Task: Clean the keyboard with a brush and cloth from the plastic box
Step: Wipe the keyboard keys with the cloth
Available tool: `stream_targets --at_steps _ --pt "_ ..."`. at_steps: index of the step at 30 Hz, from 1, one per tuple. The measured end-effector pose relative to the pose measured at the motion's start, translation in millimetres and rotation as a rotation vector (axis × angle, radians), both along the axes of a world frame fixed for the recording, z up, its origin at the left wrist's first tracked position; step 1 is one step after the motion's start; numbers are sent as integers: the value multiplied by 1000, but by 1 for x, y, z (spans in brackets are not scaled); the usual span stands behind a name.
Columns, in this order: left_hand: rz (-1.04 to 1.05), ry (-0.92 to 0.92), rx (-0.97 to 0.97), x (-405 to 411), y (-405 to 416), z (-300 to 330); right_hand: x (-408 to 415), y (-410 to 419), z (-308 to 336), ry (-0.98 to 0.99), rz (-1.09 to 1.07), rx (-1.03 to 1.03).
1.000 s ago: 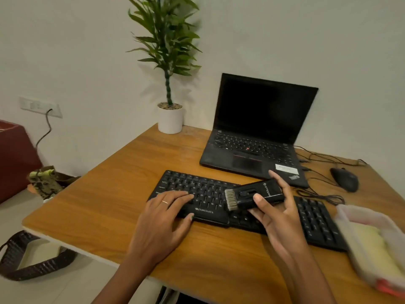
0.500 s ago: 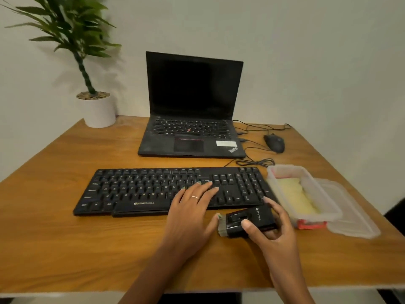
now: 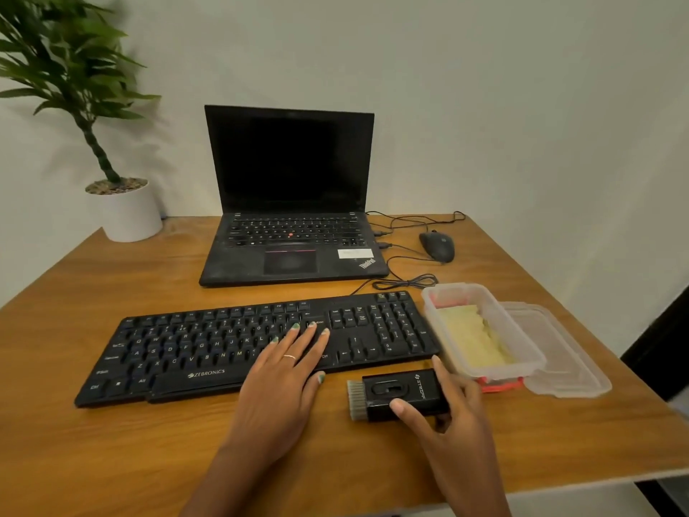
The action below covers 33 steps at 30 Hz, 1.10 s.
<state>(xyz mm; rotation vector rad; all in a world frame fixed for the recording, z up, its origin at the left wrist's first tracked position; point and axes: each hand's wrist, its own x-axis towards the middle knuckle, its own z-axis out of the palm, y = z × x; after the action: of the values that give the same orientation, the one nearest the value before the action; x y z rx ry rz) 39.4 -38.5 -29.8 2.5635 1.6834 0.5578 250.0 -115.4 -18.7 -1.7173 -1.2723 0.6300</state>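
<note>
A black keyboard lies across the middle of the wooden table. My left hand rests flat on the keyboard's right half, fingers spread. In front of the keyboard's right end, my right hand grips a black block brush with its grey bristles pointing left; the brush sits at table level. Just right of it stands a clear plastic box, lid off, with a yellow cloth inside.
The box's clear lid lies against its right side near the table's right edge. Behind the keyboard are an open black laptop, a black mouse with loose cables, and a potted plant at the back left.
My right hand has carried the brush off the keyboard down to the table in front of its right end. My left hand slid right along the keys. My head turned right.
</note>
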Motion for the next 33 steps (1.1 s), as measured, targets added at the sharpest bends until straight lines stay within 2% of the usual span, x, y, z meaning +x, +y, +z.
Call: stream_targets --at_steps 9,14,24,26,31,33 --pt "-15 4 -9 -27 1 0 -2 -1 -3 -52 -15 40" --pt "-9 -58 -27 -48 1 -1 -3 -2 -2 -91 -24 28" --pt "10 -66 8 -59 -1 -8 -5 -4 5 -128 -42 -17" --pt "17 -68 18 -59 -1 -9 -3 -4 13 -135 -75 32" --pt "20 -62 24 -59 -2 -11 30 11 63 -268 -289 396" --pt "24 -65 23 -59 -2 -10 52 32 74 -400 -303 317"
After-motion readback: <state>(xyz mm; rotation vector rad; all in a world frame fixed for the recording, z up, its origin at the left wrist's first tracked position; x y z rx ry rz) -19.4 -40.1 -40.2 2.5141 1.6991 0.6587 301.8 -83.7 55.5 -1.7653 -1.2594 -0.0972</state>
